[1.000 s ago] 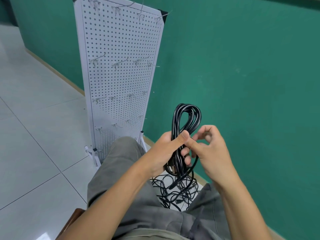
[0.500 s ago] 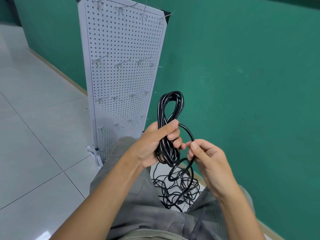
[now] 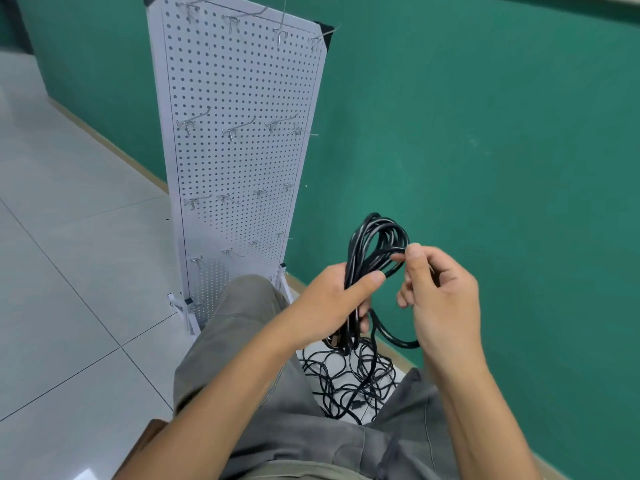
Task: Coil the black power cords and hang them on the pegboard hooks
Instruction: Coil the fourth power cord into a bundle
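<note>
My left hand (image 3: pixel 332 299) grips a black power cord coil (image 3: pixel 375 244) by its middle, with the loops standing up above my thumb. My right hand (image 3: pixel 440 292) pinches one strand of that cord at the coil's right side; a loose loop of the same cord hangs below my right palm. A tangled heap of black cords (image 3: pixel 349 379) lies on the floor between my knees. The white pegboard (image 3: pixel 239 161) stands to the left against the green wall, with several bare metal hooks (image 3: pixel 239 128) in rows.
The green wall (image 3: pixel 485 133) fills the right side, close behind my hands. Pale floor tiles (image 3: pixel 69 254) spread to the left. My grey-trousered knees (image 3: pixel 242 323) sit just in front of the pegboard's white feet (image 3: pixel 183 306).
My right hand has risen from below the coil to its upper right side, bringing a strand up. The coil in my left hand has dropped slightly and shifted right.
</note>
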Tool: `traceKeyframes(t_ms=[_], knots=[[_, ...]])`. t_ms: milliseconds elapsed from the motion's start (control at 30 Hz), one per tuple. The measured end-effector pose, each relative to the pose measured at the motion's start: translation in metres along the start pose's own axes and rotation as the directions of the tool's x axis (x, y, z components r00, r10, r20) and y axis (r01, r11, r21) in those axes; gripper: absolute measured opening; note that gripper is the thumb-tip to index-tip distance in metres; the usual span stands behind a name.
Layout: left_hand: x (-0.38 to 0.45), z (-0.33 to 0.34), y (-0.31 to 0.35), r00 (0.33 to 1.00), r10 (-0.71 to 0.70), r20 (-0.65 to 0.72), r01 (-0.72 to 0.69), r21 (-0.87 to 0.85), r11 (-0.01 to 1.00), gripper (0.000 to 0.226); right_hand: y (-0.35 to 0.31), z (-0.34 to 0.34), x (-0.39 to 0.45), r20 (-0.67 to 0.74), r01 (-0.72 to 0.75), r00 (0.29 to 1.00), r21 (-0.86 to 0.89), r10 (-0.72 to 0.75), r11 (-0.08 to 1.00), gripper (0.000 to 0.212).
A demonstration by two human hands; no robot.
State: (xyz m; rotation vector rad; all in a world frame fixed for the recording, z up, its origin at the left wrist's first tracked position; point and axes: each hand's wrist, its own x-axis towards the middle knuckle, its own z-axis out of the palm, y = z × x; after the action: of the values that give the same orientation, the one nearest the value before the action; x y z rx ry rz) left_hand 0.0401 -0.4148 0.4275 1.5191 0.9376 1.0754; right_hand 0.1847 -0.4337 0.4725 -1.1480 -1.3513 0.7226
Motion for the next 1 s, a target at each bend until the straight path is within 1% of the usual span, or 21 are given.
traceKeyframes(t_ms=[100,167,233,300,367,433,500,533,567,600,667,700,800,900,1000], knots=[[0.0,0.005,0.002,1.0,0.018,0.02,-0.019,0.056,0.998,0.03,0.003,-0.002,0.008,-0.098,0.036,0.994,-0.094,-0.045,0.995,0.024],[0.0,0.002,0.003,0.999,0.022,0.044,-0.026,0.096,0.995,0.03,0.004,-0.002,0.011,-0.119,0.046,0.991,-0.159,-0.066,0.986,0.021],[-0.001,-0.003,0.003,0.996,0.016,0.085,-0.027,0.126,0.992,0.032,0.004,-0.001,0.013,-0.101,0.069,0.991,-0.206,-0.091,0.976,0.02],[-0.002,-0.007,0.005,0.993,0.007,0.114,-0.02,0.117,0.993,0.033,0.0,0.0,0.013,-0.079,0.114,0.988,-0.231,-0.135,0.966,0.02],[-0.002,-0.01,0.007,0.99,0.007,0.141,-0.025,0.127,0.992,0.029,-0.005,0.002,0.015,-0.055,0.174,0.979,-0.256,-0.194,0.951,0.02],[0.0,-0.011,0.009,0.989,0.052,0.141,-0.08,0.196,0.977,0.021,-0.01,0.004,0.02,-0.028,0.226,0.97,-0.27,-0.242,0.936,0.018],[0.001,-0.012,0.008,0.985,0.104,0.14,-0.137,0.253,0.958,0.029,-0.013,0.007,0.024,0.013,0.255,0.966,-0.236,-0.259,0.938,0.02],[0.001,-0.013,0.008,0.986,0.105,0.128,-0.134,0.25,0.959,0.027,-0.014,0.009,0.026,0.033,0.246,0.969,-0.187,-0.244,0.951,0.02],[-0.001,-0.013,0.01,0.988,0.097,0.121,-0.122,0.216,0.969,0.017,-0.015,0.012,0.027,0.052,0.221,0.975,-0.124,-0.216,0.967,0.019],[-0.003,-0.012,0.013,0.988,0.087,0.127,-0.11,0.185,0.977,0.015,-0.016,0.014,0.027,0.068,0.191,0.98,-0.058,-0.187,0.98,0.017],[-0.004,-0.008,0.014,0.988,0.085,0.126,-0.102,0.141,0.985,0.026,-0.02,0.018,0.028,0.076,0.158,0.984,0.041,-0.161,0.987,0.012],[-0.005,-0.005,0.014,0.986,0.088,0.14,-0.103,0.104,0.989,0.031,-0.021,0.019,0.029,0.07,0.152,0.985,0.061,-0.156,0.987,0.01],[-0.008,0.007,0.014,0.98,0.055,0.189,-0.049,-0.037,0.998,0.035,-0.023,0.02,0.032,0.039,0.129,0.991,0.03,-0.131,0.991,0.013],[-0.009,0.016,0.015,0.977,0.056,0.206,-0.046,-0.057,0.997,0.034,-0.021,0.02,0.033,-0.002,0.135,0.991,-0.013,-0.135,0.991,0.025],[-0.009,0.017,0.014,0.974,0.083,0.212,-0.065,-0.089,0.994,0.036,-0.019,0.021,0.03,-0.031,0.143,0.989,0.005,-0.142,0.99,0.038]])
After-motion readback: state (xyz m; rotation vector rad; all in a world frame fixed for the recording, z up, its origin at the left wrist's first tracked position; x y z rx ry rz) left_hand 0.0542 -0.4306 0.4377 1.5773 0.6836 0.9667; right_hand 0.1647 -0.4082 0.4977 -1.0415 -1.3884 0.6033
